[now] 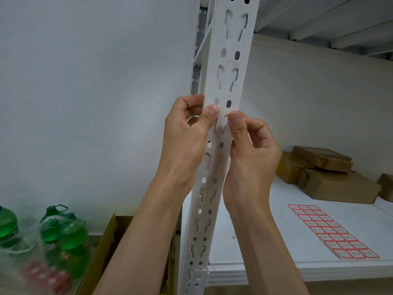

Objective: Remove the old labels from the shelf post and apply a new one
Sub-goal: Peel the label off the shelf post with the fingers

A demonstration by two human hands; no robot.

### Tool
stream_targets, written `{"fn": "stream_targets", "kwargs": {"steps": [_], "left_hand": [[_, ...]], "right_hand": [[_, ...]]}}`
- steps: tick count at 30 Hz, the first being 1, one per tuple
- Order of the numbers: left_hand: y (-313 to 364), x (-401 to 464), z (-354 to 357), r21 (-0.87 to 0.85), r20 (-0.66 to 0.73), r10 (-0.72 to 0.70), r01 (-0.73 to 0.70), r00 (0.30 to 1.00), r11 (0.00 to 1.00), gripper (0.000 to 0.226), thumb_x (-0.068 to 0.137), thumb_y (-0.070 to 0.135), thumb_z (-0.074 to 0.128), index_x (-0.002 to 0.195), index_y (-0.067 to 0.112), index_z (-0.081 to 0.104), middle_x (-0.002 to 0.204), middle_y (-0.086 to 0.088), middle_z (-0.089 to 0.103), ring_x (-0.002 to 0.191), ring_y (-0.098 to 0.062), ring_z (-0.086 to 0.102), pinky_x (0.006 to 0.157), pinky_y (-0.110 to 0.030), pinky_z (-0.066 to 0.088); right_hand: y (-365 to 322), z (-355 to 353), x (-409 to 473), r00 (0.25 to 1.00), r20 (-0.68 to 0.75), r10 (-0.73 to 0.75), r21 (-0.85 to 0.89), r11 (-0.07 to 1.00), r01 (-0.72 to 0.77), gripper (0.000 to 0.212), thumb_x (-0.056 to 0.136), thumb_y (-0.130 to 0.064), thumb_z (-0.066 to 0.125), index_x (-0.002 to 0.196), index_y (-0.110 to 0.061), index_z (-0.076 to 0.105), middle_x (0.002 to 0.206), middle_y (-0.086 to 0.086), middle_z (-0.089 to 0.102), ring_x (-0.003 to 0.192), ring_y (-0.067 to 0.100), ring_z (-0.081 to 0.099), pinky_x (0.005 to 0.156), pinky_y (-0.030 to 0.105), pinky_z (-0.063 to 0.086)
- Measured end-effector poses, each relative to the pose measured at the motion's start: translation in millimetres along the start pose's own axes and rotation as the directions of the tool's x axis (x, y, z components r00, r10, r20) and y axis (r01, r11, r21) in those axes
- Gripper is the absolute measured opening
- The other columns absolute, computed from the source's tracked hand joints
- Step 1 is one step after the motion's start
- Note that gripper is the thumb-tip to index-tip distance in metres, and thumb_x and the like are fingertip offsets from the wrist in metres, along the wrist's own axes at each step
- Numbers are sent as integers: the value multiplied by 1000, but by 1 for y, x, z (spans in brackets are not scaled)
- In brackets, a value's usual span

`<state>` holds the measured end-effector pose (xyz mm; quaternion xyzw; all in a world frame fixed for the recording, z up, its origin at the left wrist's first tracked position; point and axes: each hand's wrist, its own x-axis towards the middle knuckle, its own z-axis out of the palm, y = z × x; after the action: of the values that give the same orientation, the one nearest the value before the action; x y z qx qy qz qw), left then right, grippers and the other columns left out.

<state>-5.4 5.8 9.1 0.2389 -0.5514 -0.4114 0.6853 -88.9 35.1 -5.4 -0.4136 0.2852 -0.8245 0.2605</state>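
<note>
Standing upright through the middle of the view: white perforated shelf post, punched with keyhole slots and paired oval holes; no label can be made out on its visible face. Shelf board, white, to the right of the post, meeting it at the lower front rail. Brown cardboard parcels, several, stacked at the back right of the shelf board against the wall. Open cardboard carton, on the floor left of the post, only its flap and edge visible. Green bottles, grouped at lower left, partly behind clear plastic wrap. Label sheet, red-bordered stickers in rows of three, lying flat on the shelf board near its front right, well apart from the post. Left hand, fingers curled around the post's left edge, thumb pressed on its face. Right hand, thumb and fingers pinched at the post's right edge; what they hold, if anything, cannot be told.
</note>
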Motion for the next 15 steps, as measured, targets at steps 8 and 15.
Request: {"fn": "stream_targets", "kwargs": {"steps": [8, 15], "left_hand": [[-2, 4, 0, -42, -6, -15, 15, 1000, 999, 31, 92, 25, 71, 118, 12, 62, 118, -13, 69, 110, -30, 69, 100, -49, 54], [1, 4, 1, -80, -2, -37, 36, 999, 996, 45, 81, 31, 76, 118, 9, 62, 118, -19, 67, 108, -32, 69, 99, -49, 55]], "right_hand": [[1, -3, 0, 1000, 22, 18, 25, 1000, -19, 19, 87, -24, 74, 90, -6, 68, 99, 7, 75, 85, 16, 74, 72, 24, 58], [2, -3, -1, 999, 36, 8, -3, 1000, -8, 25, 85, -28, 74, 91, -5, 68, 96, 6, 75, 84, 15, 73, 73, 24, 58]]}}
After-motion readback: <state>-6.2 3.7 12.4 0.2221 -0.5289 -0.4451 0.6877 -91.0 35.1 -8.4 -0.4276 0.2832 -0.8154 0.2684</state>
